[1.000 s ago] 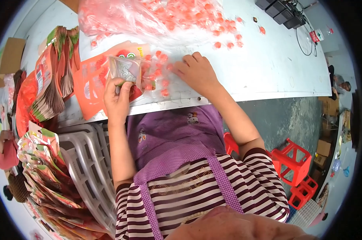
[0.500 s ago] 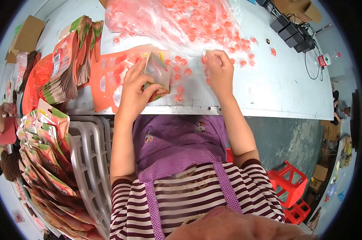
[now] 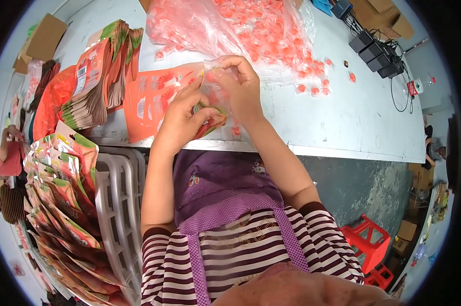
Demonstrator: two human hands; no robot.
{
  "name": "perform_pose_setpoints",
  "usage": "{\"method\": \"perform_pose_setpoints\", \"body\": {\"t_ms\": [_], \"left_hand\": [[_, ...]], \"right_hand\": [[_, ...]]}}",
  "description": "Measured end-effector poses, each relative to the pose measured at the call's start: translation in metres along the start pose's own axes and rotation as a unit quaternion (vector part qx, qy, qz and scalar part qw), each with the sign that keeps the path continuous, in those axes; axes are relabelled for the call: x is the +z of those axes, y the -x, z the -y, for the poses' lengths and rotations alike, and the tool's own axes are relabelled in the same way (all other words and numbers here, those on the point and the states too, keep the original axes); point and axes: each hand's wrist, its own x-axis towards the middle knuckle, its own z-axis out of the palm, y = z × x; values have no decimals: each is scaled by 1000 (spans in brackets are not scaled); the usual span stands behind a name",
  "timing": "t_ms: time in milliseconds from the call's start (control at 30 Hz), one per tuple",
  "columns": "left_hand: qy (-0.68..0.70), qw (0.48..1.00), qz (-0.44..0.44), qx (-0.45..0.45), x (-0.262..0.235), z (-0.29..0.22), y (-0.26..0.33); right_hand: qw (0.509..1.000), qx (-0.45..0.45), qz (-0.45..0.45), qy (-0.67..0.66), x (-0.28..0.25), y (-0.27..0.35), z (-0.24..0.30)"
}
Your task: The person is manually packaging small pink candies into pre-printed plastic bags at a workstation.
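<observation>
My left hand [image 3: 182,115] grips a small red and green pouch [image 3: 211,126] near the table's front edge, thumb on its near side. At the pouch's upper end, my right hand [image 3: 245,94] has its fingers bent and pinched, with small clear-wrapped red sweets partly showing at the fingertips. How many it holds is hidden. Flat orange pouches [image 3: 138,109] lie beside and under my left hand. Beyond my hands, a large clear plastic bag [image 3: 189,25] lies against a spread of wrapped red sweets [image 3: 271,38]. A few loose sweets [image 3: 235,130] lie close to the pouch.
Fanned stacks of pouches [image 3: 90,104] stand at the left of the table [image 3: 342,117]. Below them, a grey plastic crate [image 3: 110,191] holds many pouches [image 3: 62,199]. Black power adapters [image 3: 376,51] with cables sit at far right. A red stool [image 3: 368,242] stands on the floor.
My right hand has moved left from the loose sweets to the pouch's mouth. My left hand still holds the pouch. Fewer loose sweets show beside it. The whole view has shifted slightly.
</observation>
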Motion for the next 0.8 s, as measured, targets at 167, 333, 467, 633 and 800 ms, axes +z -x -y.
{"method": "perform_pose_setpoints", "body": {"t_ms": [167, 333, 467, 633, 800], "left_hand": [[-6, 999, 30, -34, -7, -4, -2], [-63, 998, -5, 19, -3, -9, 0], [-56, 998, 5, 25, -2, -10, 0], [-28, 999, 9, 37, -5, -10, 7], [117, 992, 37, -8, -15, -11, 16]], "right_hand": [[995, -66, 67, 40, -10, 5, -6], [975, -153, 62, 146, -4, 11, 4], [951, -180, 74, 241, -9, 13, 1], [898, -148, 249, 331, -24, 14, 4], [936, -253, 126, 209, -1, 20, 18]]}}
